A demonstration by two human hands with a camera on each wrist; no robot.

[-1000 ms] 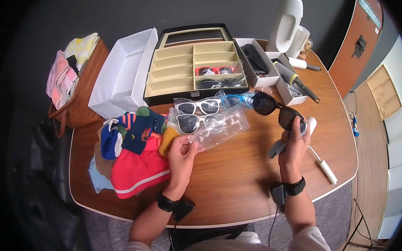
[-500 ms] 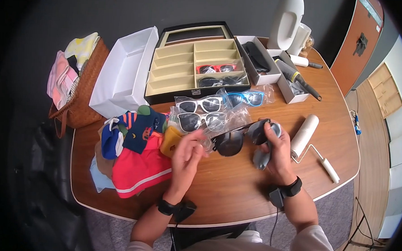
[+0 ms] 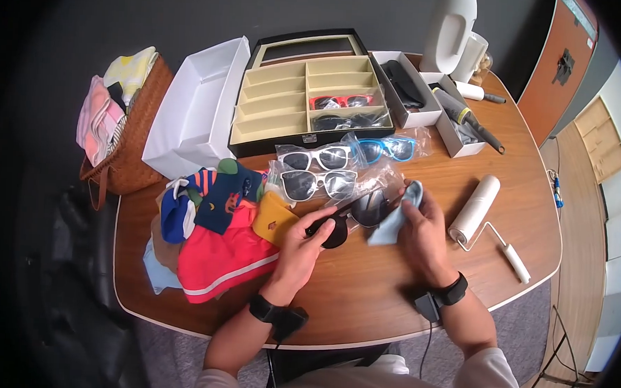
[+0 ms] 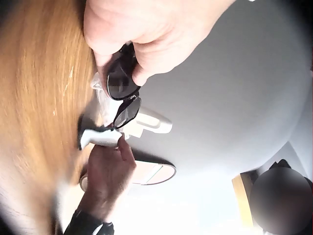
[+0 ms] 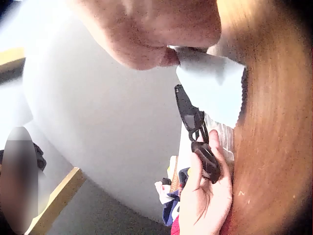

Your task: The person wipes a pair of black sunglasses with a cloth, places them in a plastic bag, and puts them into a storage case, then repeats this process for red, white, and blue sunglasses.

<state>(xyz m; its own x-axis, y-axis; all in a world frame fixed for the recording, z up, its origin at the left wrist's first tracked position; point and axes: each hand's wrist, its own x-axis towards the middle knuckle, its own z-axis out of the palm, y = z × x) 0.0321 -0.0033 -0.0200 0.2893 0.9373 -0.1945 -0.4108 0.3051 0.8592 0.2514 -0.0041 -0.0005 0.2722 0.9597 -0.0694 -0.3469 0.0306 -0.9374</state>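
Observation:
Black sunglasses [image 3: 370,209] are held over the table in front of the person. My left hand [image 3: 299,254] pinches them by one dark lens, thumb on one face and fingers behind, as the left wrist view also shows. In my right hand [image 3: 425,235] is a light blue-grey cleaning cloth [image 3: 390,226], pinched close beside the other lens. The cloth's zigzag edge hangs down in the right wrist view. Just beyond the sunglasses lies a clear plastic bag [image 3: 384,178]. White-framed sunglasses [image 3: 318,184] in clear wrapping lie near the left hand.
Behind stands an open display case [image 3: 268,131] with red and dark glasses in it. Blue sunglasses [image 3: 388,149] lie before it. Clothes [image 3: 228,260] are heaped at left, beside a white box [image 3: 193,112] and wicker basket [image 3: 143,128]. A lint roller [image 3: 475,208] lies at right.
The right hand has brought the sunglasses leftward from the right side. My left hand, earlier at the plastic bag, now grips one lens, while the right hand keeps the cloth at the other lens.

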